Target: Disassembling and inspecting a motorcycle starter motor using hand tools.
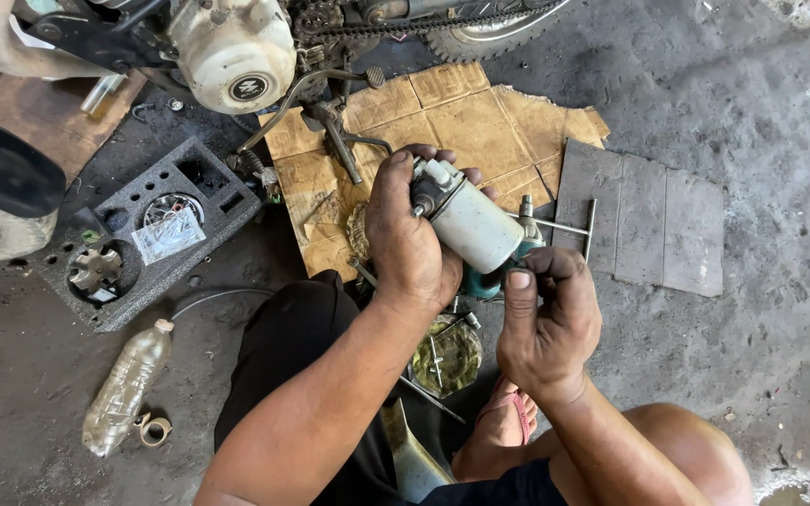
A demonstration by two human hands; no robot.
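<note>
My left hand (407, 236) grips the upper end of a white cylindrical motor part (472, 225), fingers curled over its dark terminal end. Its lower end sits in a teal fitting (486, 282), where my right hand (546, 319) pinches with thumb and fingers. Both hands are grimy and hold the part above torn cardboard (461, 117) on the floor. Behind the part lies a T-handle tool (564, 225).
A motorcycle engine (233, 52), chain and rear tyre (480, 37) stand at the top. A grey foam tray (147, 234) with small parts lies left, a plastic bottle (127, 386) below it. Grey board (644, 220) lies right. A metal bowl (449, 354) sits by my knees.
</note>
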